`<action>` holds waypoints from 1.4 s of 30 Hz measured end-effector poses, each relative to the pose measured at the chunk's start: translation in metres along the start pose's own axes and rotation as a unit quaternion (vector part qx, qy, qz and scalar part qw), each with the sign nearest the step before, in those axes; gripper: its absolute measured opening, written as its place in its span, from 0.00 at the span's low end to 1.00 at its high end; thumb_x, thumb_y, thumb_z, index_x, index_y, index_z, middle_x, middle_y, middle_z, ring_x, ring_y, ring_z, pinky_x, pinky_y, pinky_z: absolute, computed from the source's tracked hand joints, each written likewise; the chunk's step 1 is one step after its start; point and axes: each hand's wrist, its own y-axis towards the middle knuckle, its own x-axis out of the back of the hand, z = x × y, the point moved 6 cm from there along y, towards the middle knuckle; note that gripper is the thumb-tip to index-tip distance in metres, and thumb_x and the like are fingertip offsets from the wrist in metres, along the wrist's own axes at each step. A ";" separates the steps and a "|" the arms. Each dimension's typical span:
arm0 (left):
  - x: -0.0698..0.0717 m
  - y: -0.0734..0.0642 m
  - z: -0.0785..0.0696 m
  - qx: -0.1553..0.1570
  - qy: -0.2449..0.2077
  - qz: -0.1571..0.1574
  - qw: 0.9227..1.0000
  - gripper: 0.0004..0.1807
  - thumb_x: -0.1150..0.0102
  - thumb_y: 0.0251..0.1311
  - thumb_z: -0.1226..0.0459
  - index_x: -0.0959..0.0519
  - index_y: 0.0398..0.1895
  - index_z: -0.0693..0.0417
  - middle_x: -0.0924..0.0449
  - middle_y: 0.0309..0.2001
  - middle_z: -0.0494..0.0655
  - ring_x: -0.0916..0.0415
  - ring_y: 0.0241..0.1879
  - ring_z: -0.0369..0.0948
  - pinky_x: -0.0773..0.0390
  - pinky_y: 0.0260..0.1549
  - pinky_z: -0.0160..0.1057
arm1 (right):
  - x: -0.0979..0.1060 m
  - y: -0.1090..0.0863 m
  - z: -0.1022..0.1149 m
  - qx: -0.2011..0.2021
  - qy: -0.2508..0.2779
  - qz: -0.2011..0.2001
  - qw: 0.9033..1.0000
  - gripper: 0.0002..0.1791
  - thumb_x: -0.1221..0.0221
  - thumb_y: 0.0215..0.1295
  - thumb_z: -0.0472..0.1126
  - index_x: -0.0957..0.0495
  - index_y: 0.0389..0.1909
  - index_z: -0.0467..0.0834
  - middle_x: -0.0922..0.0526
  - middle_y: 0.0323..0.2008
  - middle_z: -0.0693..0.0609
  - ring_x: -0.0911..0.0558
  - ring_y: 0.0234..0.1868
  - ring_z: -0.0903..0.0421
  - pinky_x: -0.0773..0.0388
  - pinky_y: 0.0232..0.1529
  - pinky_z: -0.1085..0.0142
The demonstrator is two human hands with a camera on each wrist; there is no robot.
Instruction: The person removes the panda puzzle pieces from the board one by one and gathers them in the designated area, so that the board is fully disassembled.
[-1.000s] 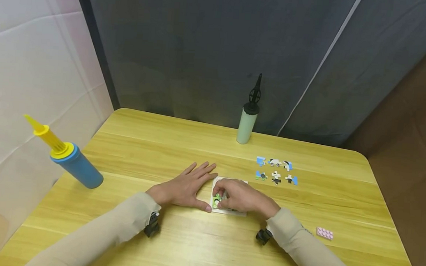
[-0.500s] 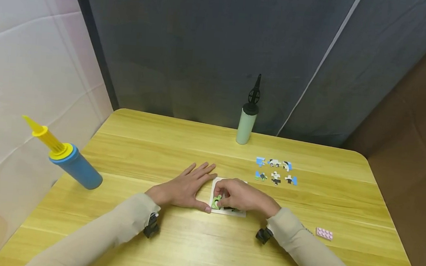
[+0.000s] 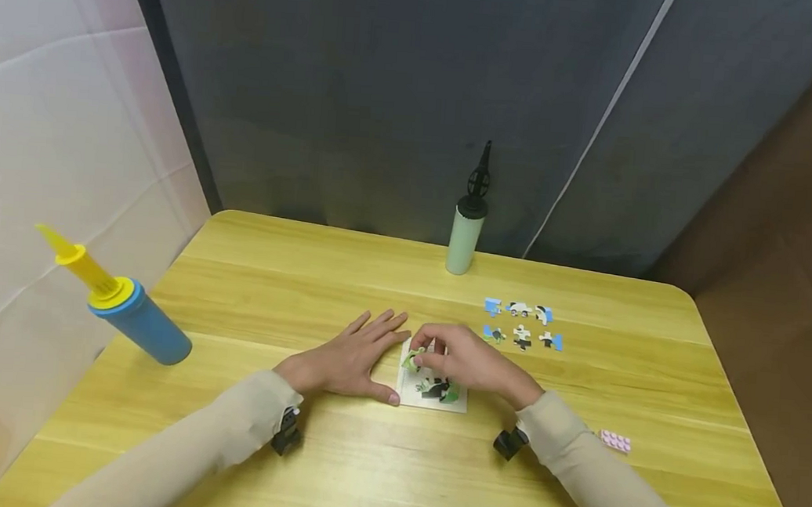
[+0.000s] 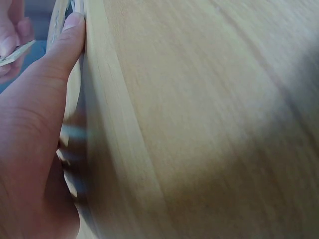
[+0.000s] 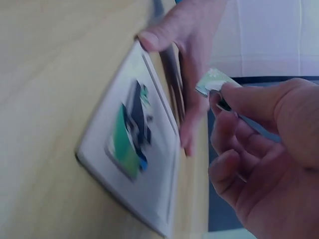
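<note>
My right hand pinches a green jigsaw piece between thumb and fingers, raised above a small white puzzle tray. Inside the tray, toward its near right corner, lie joined black, white and green jigsaw pieces. Palm down on the table, my left hand has its fingers spread; the thumb tip and index fingertip are right at the tray's left edge. From the left wrist view, the left thumb reaches along the tabletop, and the held piece shows at the upper left. Right fingers cover the tray's far part in the head view.
Several loose jigsaw pieces lie in two rows beyond the tray to the right. A pink toy brick sits by the right forearm. A blue and yellow hand pump stands at left, a pale green one at the back.
My right hand has lifted the green jigsaw piece from the tray's near left corner, up and away from me. The joined pieces now show more fully. The left hand stays put.
</note>
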 end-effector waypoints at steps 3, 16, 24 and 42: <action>0.000 -0.001 0.001 0.002 -0.003 -0.003 1.000 0.60 0.35 0.60 0.28 0.44 0.86 0.51 0.60 0.89 0.51 0.63 0.89 0.55 0.62 0.87 0.64 | 0.013 -0.006 -0.002 0.002 -0.010 -0.022 1.000 0.06 0.37 0.78 0.43 0.15 0.49 0.51 0.15 0.38 0.55 0.23 0.33 0.58 0.24 0.32 0.69; -0.001 0.000 0.000 -0.003 -0.004 -0.005 1.000 0.61 0.34 0.59 0.29 0.44 0.86 0.53 0.59 0.89 0.54 0.62 0.89 0.57 0.61 0.86 0.65 | 0.065 -0.043 -0.033 -0.037 -0.054 -0.085 0.994 0.07 0.37 0.76 0.39 0.14 0.50 0.46 0.13 0.42 0.48 0.25 0.28 0.56 0.26 0.29 0.67; -0.003 0.000 0.002 0.003 -0.002 -0.001 1.000 0.61 0.36 0.59 0.28 0.46 0.87 0.50 0.61 0.90 0.51 0.64 0.89 0.54 0.63 0.87 0.62 | 0.074 -0.056 -0.052 -0.070 -0.057 -0.081 0.993 0.08 0.37 0.76 0.36 0.16 0.51 0.39 0.15 0.41 0.47 0.25 0.32 0.57 0.25 0.32 0.67; -0.002 0.001 0.002 0.003 -0.002 -0.003 1.000 0.61 0.35 0.59 0.28 0.45 0.86 0.51 0.60 0.89 0.52 0.63 0.89 0.55 0.62 0.87 0.63 | 0.058 -0.059 -0.069 -0.106 -0.066 -0.041 0.991 0.06 0.31 0.69 0.34 0.20 0.39 0.42 0.16 0.35 0.50 0.26 0.32 0.58 0.29 0.31 0.70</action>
